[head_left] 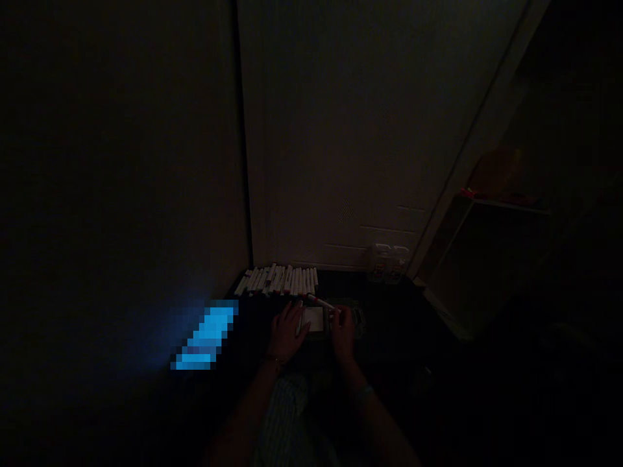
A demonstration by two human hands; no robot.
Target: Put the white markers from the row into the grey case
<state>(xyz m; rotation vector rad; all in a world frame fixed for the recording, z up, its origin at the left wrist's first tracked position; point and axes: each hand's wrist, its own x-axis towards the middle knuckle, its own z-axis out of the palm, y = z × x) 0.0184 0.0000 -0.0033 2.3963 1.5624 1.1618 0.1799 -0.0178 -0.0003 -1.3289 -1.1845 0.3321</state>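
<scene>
The room is very dark. My left hand (288,331) lies flat with fingers spread on the left edge of a small pale sheet (314,319) on the dark floor. My right hand (343,332) is closed in a writing grip on a white marker (321,302), whose tip rests at the sheet's right side. A row of several white markers (280,280) lies side by side just beyond the sheet, near the wall.
A glowing blue screen (207,337) lies to the left of my hands. A small clear container (388,263) stands by the wall at the back right. A low white shelf (467,259) stands on the right. My striped-trousered knee (287,415) is below.
</scene>
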